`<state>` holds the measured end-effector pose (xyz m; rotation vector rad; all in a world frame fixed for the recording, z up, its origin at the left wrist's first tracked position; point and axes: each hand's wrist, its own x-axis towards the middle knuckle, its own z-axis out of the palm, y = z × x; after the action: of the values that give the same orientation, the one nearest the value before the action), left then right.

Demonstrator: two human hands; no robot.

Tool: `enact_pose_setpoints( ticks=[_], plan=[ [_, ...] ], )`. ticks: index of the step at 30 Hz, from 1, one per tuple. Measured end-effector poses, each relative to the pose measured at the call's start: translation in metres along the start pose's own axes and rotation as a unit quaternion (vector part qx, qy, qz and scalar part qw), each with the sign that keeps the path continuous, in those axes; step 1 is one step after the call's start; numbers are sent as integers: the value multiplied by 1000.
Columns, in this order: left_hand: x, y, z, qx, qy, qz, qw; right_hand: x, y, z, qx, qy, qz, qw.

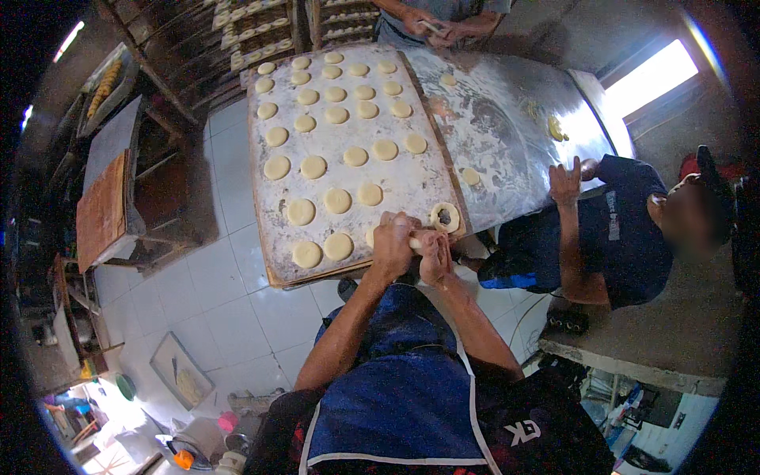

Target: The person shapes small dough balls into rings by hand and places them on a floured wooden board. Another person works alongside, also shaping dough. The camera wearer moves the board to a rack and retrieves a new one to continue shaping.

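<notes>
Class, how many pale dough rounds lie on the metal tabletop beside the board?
2: one far round toward the back, one nearer round just right of the board. Others may be hidden.

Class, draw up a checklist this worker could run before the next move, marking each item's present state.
1. Dough piece supported: ok, between the left hand and right hand.
2. Dough piece's full shape: cannot tell, the hands mostly cover it.
3. Ring of dough open in the middle: ok, its hole shows.
4. Dough rounds spaced on the board: ok where visible; one is partly hidden behind the left hand.
5. Co-worker's raised hand, at the right, clear of the worker's: ok, well apart.
</notes>
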<state>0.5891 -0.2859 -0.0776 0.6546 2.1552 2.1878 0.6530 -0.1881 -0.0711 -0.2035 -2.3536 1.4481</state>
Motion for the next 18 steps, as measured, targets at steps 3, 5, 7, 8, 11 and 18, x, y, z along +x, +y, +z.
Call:
enact_pose_setpoints(
  ticks=[3, 5, 7, 8, 11, 18],
  plan=[
    [1, 5, 7, -274, 35, -220, 936, -3, -5, -1, 118, 108, -54, 986],
    [2, 8, 8, -7, -28, -26, 999, -3, -4, -8, 209, 45, 56, 975],
    [10, 9, 5, 241, -39, 186, 952, 0, -5, -23, 257, -3, 78, 963],
    [14, 9, 3, 186, -45, 95, 977, 2, -6, -30, 219, -21, 61, 973],
    [28, 12, 6, 46, -12, -170, 984, 18, -9, -46, 15, -41, 83, 996],
    [24, 18, -13, 512, -18, 9, 858, 13, -9, -47, -319, -108, 68, 939]
  ],
)
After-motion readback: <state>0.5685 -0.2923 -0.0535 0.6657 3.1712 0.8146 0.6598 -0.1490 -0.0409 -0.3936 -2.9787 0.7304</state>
